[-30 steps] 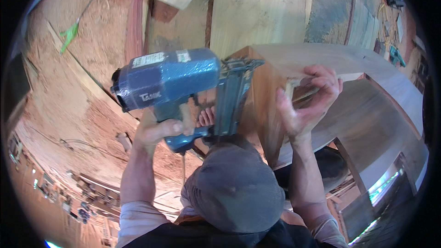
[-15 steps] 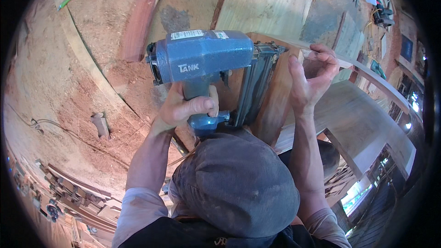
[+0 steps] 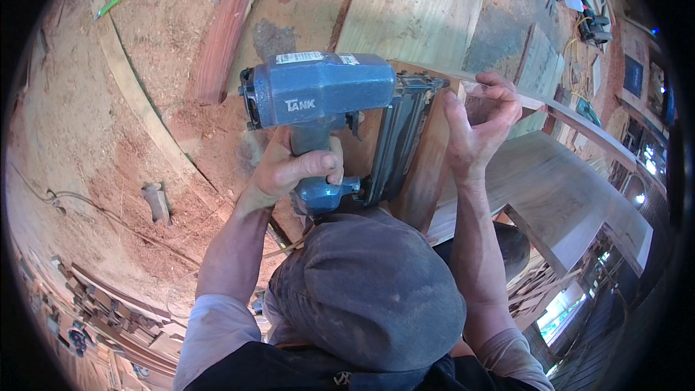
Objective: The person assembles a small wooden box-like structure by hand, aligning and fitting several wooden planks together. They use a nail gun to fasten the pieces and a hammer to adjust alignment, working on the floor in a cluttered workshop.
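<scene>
My left hand (image 3: 289,166) is wrapped round the handle of a blue pneumatic nail gun (image 3: 326,90), its thumb across the front of the grip. The gun lies sideways in view, with its dark magazine (image 3: 394,148) slanting down on the right. Its nose meets the upper part of a brown wooden board (image 3: 427,166) standing beside the magazine. To the right of the nose, my right hand (image 3: 486,127) curls its thumb and fingers round the end of a pale wooden strip (image 3: 590,129), where it meets the board. The nose's exact contact point is hard to make out.
A dark cap (image 3: 369,289) covers the lower middle. Pale planks (image 3: 405,11) and a reddish plank (image 3: 230,36) lie on the dusty ground. A large panel (image 3: 550,188) is at right. A hose (image 3: 108,210) runs at left, near a wood offcut (image 3: 156,203).
The view has shifted slightly, so the ground and planks sit a little differently. Both hands keep their grips, and the nail gun stays at the board.
</scene>
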